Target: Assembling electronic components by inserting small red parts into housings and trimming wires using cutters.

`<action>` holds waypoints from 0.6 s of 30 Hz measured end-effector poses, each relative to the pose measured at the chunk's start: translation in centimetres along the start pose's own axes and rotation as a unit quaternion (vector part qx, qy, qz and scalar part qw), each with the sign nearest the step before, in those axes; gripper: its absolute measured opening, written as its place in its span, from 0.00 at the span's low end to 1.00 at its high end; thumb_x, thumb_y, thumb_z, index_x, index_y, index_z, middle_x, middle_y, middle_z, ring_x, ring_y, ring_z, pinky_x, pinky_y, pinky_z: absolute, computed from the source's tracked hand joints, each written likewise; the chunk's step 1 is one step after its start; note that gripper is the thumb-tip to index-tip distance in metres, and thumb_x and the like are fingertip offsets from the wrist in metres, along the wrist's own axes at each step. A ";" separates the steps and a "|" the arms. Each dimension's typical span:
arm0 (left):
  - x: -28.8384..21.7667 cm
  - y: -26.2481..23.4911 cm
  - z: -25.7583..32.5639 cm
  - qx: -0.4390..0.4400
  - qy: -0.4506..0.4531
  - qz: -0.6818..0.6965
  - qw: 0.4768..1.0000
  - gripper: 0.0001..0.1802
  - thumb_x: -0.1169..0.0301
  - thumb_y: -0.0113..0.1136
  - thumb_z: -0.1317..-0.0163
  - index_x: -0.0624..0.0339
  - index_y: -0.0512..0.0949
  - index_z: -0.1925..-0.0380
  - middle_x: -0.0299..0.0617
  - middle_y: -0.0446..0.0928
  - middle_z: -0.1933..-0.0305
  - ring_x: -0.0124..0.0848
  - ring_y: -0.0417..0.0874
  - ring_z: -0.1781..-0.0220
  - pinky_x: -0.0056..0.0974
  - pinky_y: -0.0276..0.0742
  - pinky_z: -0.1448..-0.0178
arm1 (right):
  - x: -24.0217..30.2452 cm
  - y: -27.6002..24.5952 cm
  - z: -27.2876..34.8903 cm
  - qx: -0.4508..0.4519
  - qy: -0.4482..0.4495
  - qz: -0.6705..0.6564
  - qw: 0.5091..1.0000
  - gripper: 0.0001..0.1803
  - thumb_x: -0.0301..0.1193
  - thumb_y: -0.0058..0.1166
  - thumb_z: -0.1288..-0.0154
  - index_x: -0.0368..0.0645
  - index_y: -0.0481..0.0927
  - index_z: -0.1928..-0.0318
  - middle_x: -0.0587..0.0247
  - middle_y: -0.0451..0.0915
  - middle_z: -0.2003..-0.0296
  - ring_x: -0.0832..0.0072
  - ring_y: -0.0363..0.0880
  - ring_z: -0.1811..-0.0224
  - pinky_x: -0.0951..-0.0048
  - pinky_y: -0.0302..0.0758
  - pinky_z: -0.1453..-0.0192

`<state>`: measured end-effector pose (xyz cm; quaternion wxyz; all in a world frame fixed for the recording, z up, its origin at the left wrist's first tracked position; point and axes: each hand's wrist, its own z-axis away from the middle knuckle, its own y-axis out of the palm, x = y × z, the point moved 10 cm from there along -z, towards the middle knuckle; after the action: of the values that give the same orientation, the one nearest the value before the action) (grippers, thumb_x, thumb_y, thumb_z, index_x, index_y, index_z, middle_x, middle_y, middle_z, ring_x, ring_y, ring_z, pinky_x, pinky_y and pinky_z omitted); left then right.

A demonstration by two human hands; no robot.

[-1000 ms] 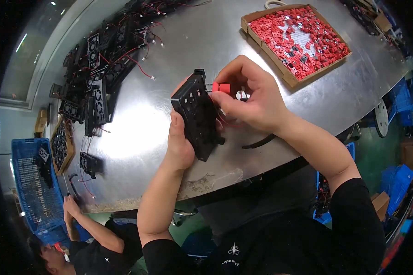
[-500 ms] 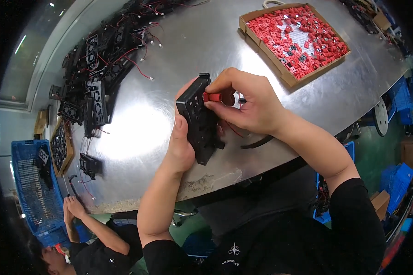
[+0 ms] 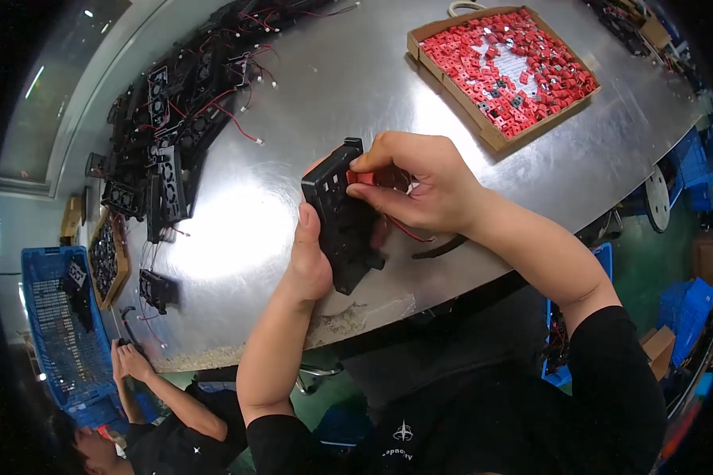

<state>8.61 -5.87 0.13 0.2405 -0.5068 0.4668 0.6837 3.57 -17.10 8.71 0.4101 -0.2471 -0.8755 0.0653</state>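
Polished steel table (image 3: 309,87) under glare, workshop floor below. Left hand (image 3: 313,253) clamped on lower end of black rectangular plastic fan frame (image 3: 342,214), thumb along its near edge. Frame held above table edge, long axis running from lower right up to upper left, tilted. Right hand (image 3: 420,182) nearer upper end: fingers pinched together on small red plastic connector (image 3: 362,177), pressed against frame's upper right face. Thin red wire (image 3: 408,232) trails below right hand. Farther out: cardboard tray of red connectors (image 3: 483,131) upper right; heap of black fans with red leads (image 3: 174,127) upper left. Another person's hands (image 3: 131,360) at lower left table edge.
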 end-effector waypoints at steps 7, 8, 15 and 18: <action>-0.8 -0.3 0.1 -0.051 0.050 0.001 0.997 0.54 0.23 0.47 0.33 0.56 0.61 0.25 0.46 0.76 0.41 0.36 0.82 0.49 0.41 0.82 0.46 | 0.8 -0.9 0.7 -0.048 0.013 -0.069 0.996 0.13 0.21 0.71 0.35 0.37 0.79 0.56 0.62 0.85 0.68 0.80 0.83 0.72 0.78 0.79 0.70; -1.3 -0.8 0.1 -0.082 0.078 -0.014 0.993 0.54 0.23 0.49 0.33 0.55 0.58 0.23 0.46 0.75 0.40 0.37 0.82 0.47 0.42 0.83 0.45 | -0.2 -0.6 1.0 -0.053 0.079 -0.140 0.986 0.13 0.22 0.70 0.34 0.38 0.77 0.56 0.62 0.86 0.68 0.82 0.83 0.71 0.79 0.79 0.69; -2.6 0.6 0.4 -0.078 0.129 -0.092 0.984 0.68 0.23 0.63 0.44 0.52 0.41 0.19 0.51 0.70 0.35 0.39 0.81 0.45 0.43 0.80 0.42 | -3.1 1.5 1.5 -0.015 0.306 -0.352 0.884 0.11 0.26 0.67 0.28 0.40 0.75 0.58 0.66 0.85 0.68 0.84 0.82 0.71 0.80 0.77 0.68; -2.5 0.7 0.5 -0.067 0.136 -0.105 0.983 0.68 0.23 0.62 0.42 0.53 0.41 0.19 0.51 0.69 0.34 0.40 0.80 0.43 0.44 0.80 0.41 | -3.2 1.8 1.7 -0.012 0.315 -0.360 0.878 0.10 0.27 0.66 0.27 0.40 0.75 0.57 0.67 0.84 0.67 0.85 0.81 0.70 0.81 0.76 0.68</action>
<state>8.77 -5.33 2.73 0.2107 -0.6559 0.3925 0.6094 4.66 -16.96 4.84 0.6566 0.0728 -0.7292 -0.1787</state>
